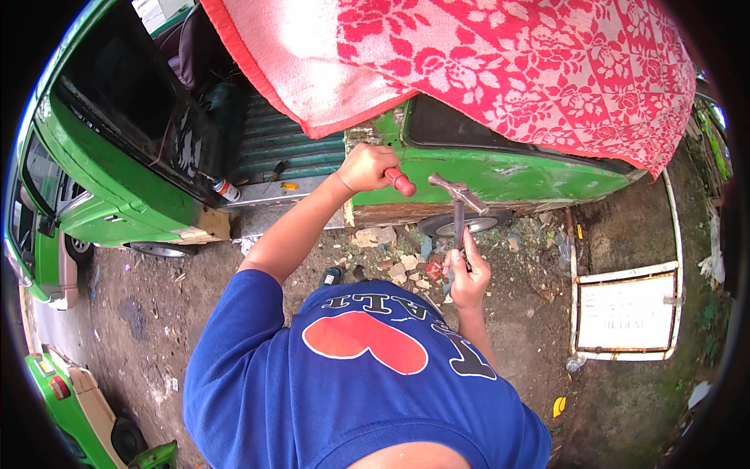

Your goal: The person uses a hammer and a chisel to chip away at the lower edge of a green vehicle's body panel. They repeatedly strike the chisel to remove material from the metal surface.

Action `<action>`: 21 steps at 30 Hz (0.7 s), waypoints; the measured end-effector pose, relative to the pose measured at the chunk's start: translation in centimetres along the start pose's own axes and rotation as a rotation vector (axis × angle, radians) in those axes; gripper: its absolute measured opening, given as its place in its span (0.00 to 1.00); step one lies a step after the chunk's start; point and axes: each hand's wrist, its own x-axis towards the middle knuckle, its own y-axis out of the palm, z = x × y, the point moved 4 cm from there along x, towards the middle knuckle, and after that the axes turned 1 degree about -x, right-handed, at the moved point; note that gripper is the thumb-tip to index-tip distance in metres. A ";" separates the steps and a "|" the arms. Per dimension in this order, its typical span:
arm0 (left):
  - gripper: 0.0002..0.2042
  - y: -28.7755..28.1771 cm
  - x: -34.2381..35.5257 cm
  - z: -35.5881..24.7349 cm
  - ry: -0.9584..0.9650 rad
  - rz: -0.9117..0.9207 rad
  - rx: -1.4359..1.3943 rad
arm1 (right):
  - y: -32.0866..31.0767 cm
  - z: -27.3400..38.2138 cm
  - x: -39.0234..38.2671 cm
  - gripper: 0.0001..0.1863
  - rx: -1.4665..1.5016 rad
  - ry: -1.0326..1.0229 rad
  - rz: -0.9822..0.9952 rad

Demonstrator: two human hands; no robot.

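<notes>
My left hand is wrapped round a red-handled tool. The butt of its handle points right, and its working end is hidden, so I cannot tell its kind. The fist is at the edge of the green vehicle body, by the door opening. In my right hand is a hammer, its handle upright in the view and its metal head just right of the red handle, apart from it.
A pink and white floral blanket drapes over the vehicle's roof. On the sill lies a spray can. Rubble covers the ground below. A white-framed sign lies at right, and other green vehicles stand at left.
</notes>
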 end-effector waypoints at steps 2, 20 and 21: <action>0.05 -0.1 -0.1 0.0 -0.004 0.005 0.008 | 0.1 0.1 0.0 0.25 -0.007 0.004 0.005; 0.04 -0.3 0.1 1.8 -0.065 -0.104 0.013 | 1.0 -1.9 -0.9 0.23 -0.180 0.082 -0.046; 0.04 -0.3 -0.1 1.5 -0.057 -0.078 0.013 | 1.1 -1.9 -1.7 0.24 -0.072 0.132 -0.085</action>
